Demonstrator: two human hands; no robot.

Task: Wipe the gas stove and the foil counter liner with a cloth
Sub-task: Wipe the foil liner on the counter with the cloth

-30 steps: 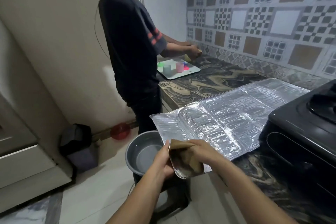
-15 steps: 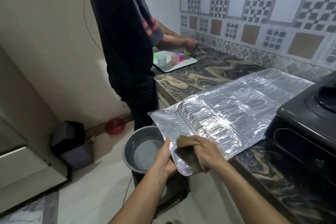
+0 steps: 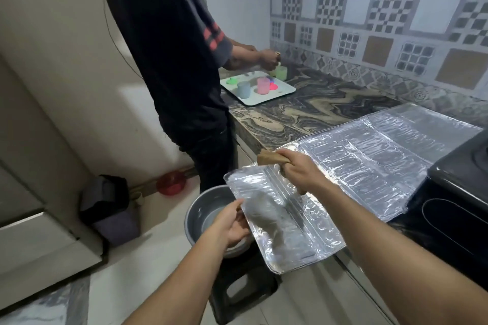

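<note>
A silver foil counter liner [image 3: 369, 161] lies across the marbled counter, its near flap hanging past the counter's front edge. My left hand [image 3: 232, 221] grips the left edge of that flap. My right hand [image 3: 298, 169] is closed around a brown cloth [image 3: 269, 158], pressing it on the foil at the far end of the flap. The black gas stove [image 3: 459, 192] stands at the right, touching the liner's right edge.
Another person [image 3: 171, 60] in a black shirt stands at the counter's far end over a white tray [image 3: 282, 92] with coloured cups. A grey basin [image 3: 200, 216] sits on a black stool [image 3: 243, 290] below the flap. A dark bin [image 3: 108, 208] stands on the floor.
My right hand has slid the cloth away from me along the flap, from its near corner to its far end. My left hand has shifted its grip on the flap's left edge.
</note>
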